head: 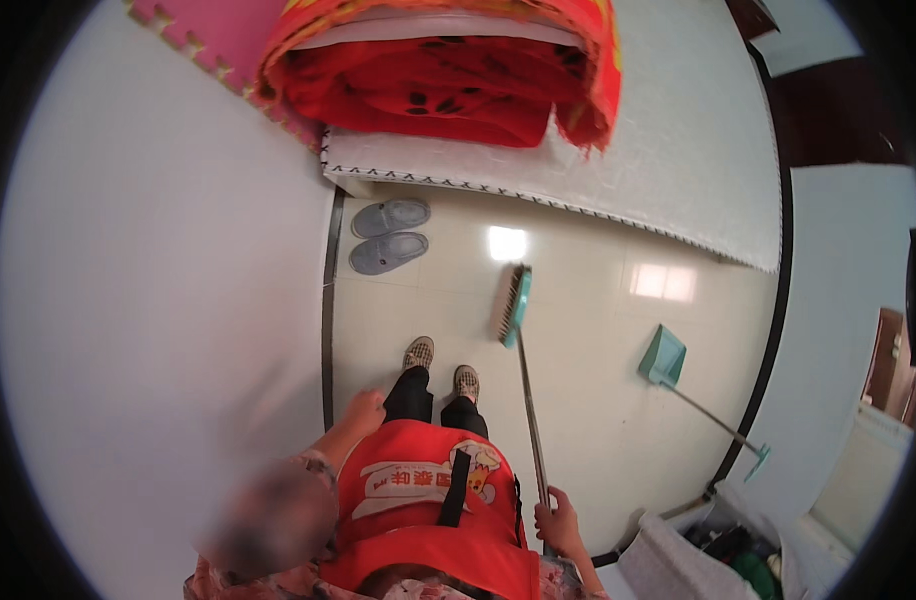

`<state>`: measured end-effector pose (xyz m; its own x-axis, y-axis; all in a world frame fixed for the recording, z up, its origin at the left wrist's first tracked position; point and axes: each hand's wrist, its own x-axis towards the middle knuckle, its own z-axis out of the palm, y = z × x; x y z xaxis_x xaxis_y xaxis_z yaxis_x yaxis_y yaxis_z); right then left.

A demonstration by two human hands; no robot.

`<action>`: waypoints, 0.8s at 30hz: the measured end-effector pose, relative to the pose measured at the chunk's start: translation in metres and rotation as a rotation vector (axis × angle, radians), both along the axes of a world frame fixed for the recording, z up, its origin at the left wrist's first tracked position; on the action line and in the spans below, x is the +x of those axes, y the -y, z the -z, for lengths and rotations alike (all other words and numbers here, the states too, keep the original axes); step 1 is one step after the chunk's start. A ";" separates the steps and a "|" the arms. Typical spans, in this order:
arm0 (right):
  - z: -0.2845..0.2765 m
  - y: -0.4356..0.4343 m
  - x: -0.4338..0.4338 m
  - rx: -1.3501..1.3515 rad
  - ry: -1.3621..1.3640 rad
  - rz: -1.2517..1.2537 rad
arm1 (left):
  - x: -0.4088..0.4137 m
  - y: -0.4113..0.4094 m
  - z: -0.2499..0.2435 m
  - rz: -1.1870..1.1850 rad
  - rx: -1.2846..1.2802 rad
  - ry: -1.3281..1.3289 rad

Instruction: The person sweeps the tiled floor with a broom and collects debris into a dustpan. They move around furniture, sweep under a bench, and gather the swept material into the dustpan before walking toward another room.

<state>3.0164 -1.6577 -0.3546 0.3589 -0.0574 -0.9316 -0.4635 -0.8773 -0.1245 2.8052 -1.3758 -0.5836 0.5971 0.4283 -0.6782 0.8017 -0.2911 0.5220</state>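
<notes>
My right hand is wrapped around the metal handle of a broom, low in the view. The broom's teal head rests on the tiled floor ahead of my feet, its dark bristles facing left. Beside my left thigh hangs my left hand, near the white wall and with nothing visible in it; its fingers are too small and turned away to judge. A teal long-handled dustpan lies to the right on the floor, its handle end by the right wall.
Two grey slippers sit at the left wall, before a bed with a white mattress bearing folded red blankets. A pink foam mat stands upper left. At lower right is a fabric bin holding dark and green items.
</notes>
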 end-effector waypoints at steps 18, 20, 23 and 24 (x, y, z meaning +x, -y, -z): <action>0.105 0.166 -0.053 0.337 -0.269 1.009 | -0.012 0.064 -0.080 -0.052 0.021 -0.218; 0.093 0.223 -0.073 0.296 -0.217 1.083 | -0.008 0.084 -0.080 0.016 0.037 -0.209; 0.075 0.252 -0.084 0.213 -0.085 1.033 | 0.015 0.110 -0.100 0.104 0.047 -0.163; 0.068 0.254 -0.086 0.195 -0.040 1.009 | 0.026 0.119 -0.109 0.135 0.052 -0.141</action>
